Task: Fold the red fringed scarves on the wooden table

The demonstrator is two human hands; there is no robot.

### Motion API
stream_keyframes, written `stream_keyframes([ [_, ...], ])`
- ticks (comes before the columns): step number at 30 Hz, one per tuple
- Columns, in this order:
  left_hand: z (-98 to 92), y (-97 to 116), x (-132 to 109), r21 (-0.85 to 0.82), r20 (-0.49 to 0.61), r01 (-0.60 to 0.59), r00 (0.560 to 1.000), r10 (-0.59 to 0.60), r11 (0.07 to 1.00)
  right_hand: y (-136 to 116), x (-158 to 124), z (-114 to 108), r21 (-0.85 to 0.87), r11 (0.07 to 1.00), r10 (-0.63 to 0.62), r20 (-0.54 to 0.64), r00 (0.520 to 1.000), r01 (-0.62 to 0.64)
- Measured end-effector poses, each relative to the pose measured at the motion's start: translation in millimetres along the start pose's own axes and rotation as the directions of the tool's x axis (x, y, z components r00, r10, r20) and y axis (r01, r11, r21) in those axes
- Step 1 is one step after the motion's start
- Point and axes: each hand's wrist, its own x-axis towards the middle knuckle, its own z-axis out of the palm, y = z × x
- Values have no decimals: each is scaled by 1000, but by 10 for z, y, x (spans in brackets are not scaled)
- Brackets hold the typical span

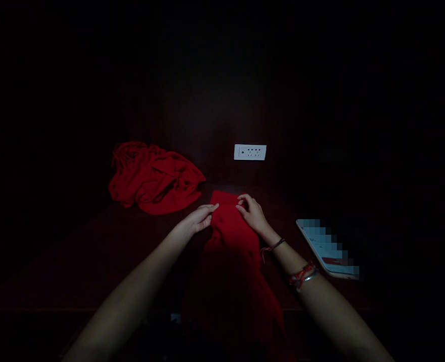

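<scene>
A long red cloth, perhaps a scarf (232, 226), runs from the middle of the dark table down over its front edge. Its far end is doubled over in a flat fold. My left hand (201, 217) grips the left edge of that fold, thumb on top and the other fingers underneath. At the right edge, my right hand (253, 212) pinches the cloth between thumb and fingertips. The lower part of the cloth fades into shadow.
A crumpled red fringed scarf (158, 178) lies at the back left of the table (94, 261). A white power socket (250, 152) is set in the dark back wall. To the right of my right forearm rests a phone or tablet (326, 249), partly blurred out.
</scene>
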Motion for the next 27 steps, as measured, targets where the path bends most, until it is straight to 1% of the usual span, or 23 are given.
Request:
stream_keyframes([
  [1,26,-31,13,-15,-28,31,999,-32,999,27,-5,-12,-64,995,70,-27,997,-71],
  [3,72,-90,30,2,-70,103,992,-103,995,96,-17,-35,-153,957,241,-63,968,-248],
  [4,86,-110,35,64,-101,114,989,-107,991,135,-22,-43,-163,933,318,-47,947,-321],
  [5,91,-121,36,139,-135,113,986,-94,984,175,-26,-46,-157,917,371,-5,928,-368],
  [7,69,-102,25,275,-208,99,977,-41,956,248,-29,-38,-125,915,395,82,915,-384],
  [8,46,-72,13,309,-240,95,971,-19,946,279,-29,-27,-107,923,380,96,920,-370],
  [9,20,-30,-6,340,-267,72,964,23,938,304,-29,-14,-93,932,357,84,930,-349],
  [10,-4,20,-30,392,-287,28,954,93,919,322,-30,-1,-84,942,330,58,942,-325],
  [11,-20,74,-59,480,-287,-23,940,182,877,332,-30,12,-81,948,310,30,950,-307],
  [12,-24,126,-91,583,-256,-69,930,264,809,334,-31,21,-85,950,301,8,953,-300],
  [13,-15,168,-125,682,-199,-104,926,320,724,328,-31,27,-94,950,299,-6,954,-299],
  [14,6,198,-156,763,-131,-128,929,346,634,316,-30,29,-106,948,301,-14,953,-301],
  [15,36,212,-183,818,-73,-136,939,337,559,298,-26,27,-118,945,306,-19,952,-306],
  [17,103,197,-213,866,-19,-123,960,278,484,258,-9,16,-133,936,325,-26,945,-326],
  [20,162,127,-198,898,-21,-95,966,257,430,222,51,-1,-156,914,376,-11,926,-373],
  [23,164,77,-152,905,-25,-79,971,237,419,241,147,9,-200,875,451,2,893,-442],
  [25,160,64,-127,899,-18,-92,969,246,429,279,216,29,-208,852,489,-6,872,-480],
  [27,158,57,-107,873,-12,-121,963,269,472,326,276,45,-160,849,508,-20,861,-504],
])
